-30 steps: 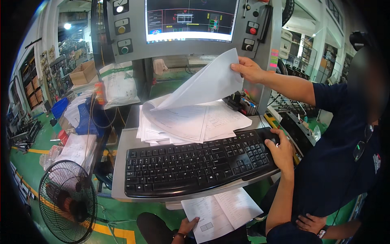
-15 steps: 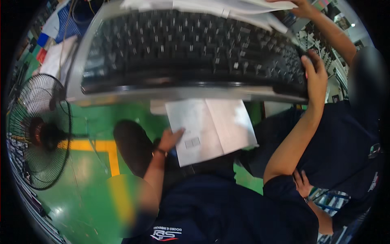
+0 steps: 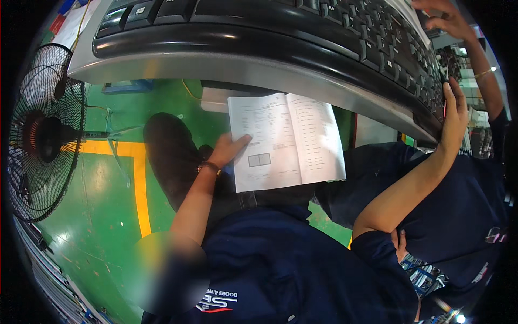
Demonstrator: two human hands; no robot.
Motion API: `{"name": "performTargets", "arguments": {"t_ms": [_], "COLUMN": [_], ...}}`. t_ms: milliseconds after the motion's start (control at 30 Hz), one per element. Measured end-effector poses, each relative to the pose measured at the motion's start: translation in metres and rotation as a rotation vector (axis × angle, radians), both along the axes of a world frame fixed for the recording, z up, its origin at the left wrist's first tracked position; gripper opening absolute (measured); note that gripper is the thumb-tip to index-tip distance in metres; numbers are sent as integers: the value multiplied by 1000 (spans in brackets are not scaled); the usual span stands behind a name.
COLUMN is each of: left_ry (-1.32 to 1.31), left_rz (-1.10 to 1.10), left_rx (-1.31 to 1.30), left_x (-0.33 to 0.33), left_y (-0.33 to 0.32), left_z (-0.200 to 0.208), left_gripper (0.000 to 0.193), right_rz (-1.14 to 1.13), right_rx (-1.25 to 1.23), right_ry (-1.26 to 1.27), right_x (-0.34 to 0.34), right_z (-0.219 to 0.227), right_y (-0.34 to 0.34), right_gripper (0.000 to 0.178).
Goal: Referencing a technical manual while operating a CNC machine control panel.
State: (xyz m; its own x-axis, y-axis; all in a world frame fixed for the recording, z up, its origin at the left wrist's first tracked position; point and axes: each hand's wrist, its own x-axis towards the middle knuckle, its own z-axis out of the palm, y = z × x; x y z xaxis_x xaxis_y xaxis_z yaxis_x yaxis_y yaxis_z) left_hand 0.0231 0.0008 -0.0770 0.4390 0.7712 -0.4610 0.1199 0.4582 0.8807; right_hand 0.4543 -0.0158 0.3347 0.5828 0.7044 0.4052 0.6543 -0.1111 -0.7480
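Observation:
My left hand [image 3: 226, 151] is closed on the lower left side of a printed booklet [image 3: 321, 143], its thumb lying on the page and its other fingers hidden beneath. The booklet lies open above my lap, with text and a small two-panel drawing on the left page. My right hand [image 3: 454, 116] rests against the right end of a large black keyboard [image 3: 259, 46], fingers stretched out. This keyboard has a grey front edge and fills the top of the view.
A co-worker in dark blue stands at the right, one hand [image 3: 445, 19] raised beside white papers [image 3: 413, 19] behind the keyboard. A black fan [image 3: 48, 132] stands at the left. Yellow tape [image 3: 141, 189] marks the green floor [image 3: 97, 216].
My view has shifted, so the keyboard looks larger and slanted and the booklet sits higher. My right hand's fingers have straightened. The co-worker's raised hand has come off the papers.

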Motion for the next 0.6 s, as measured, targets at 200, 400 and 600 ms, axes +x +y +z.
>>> {"name": "performTargets", "arguments": {"t_ms": [200,400,600], "left_ry": [52,48,32], "left_rz": [-11,-23,-23], "left_rx": [-27,0,-1], "left_x": [1,1,3], "left_y": [7,4,3], "left_z": [-5,-10,-2], "left_gripper": [47,48,47], "right_rz": [-15,-10,-29], "right_rx": [-5,3,10], "right_ry": [-76,-12,-92], "right_x": [0,-2,-4], "right_z": [4,-1,2], "right_y": [3,5,1], "right_gripper": [59,59,59]}}
